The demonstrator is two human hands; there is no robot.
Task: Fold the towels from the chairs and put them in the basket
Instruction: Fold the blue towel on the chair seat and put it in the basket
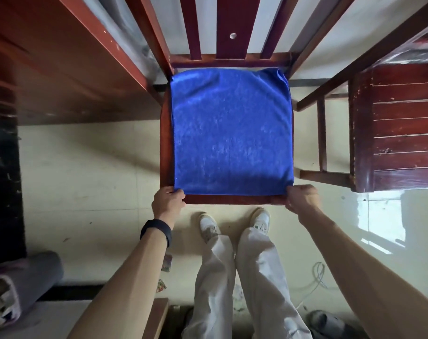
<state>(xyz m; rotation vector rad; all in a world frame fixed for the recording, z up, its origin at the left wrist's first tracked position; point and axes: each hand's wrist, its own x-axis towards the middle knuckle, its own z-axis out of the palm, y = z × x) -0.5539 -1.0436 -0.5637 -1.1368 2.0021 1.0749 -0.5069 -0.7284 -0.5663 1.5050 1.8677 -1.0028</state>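
With the blue towel (232,133) spread flat on the chair seat (232,199) and my left hand (168,201) and right hand (302,198) each pinching a front corner in curled fingers, I judge the first fold is starting: next, carry both corners evenly to the seat's back edge.

Looking straight down, a blue towel (231,132) lies spread flat over the seat of a red-brown wooden chair (165,143), covering almost all of it. The left hand (168,201) pinches the near left corner, the right hand (302,199) pinches the near right corner, both at the seat's front edge. A black wristband (156,231) circles the left wrist. White shoes (209,227) stand on pale floor tiles (85,179) just below, and a second wooden chair (403,123) stands to the right.
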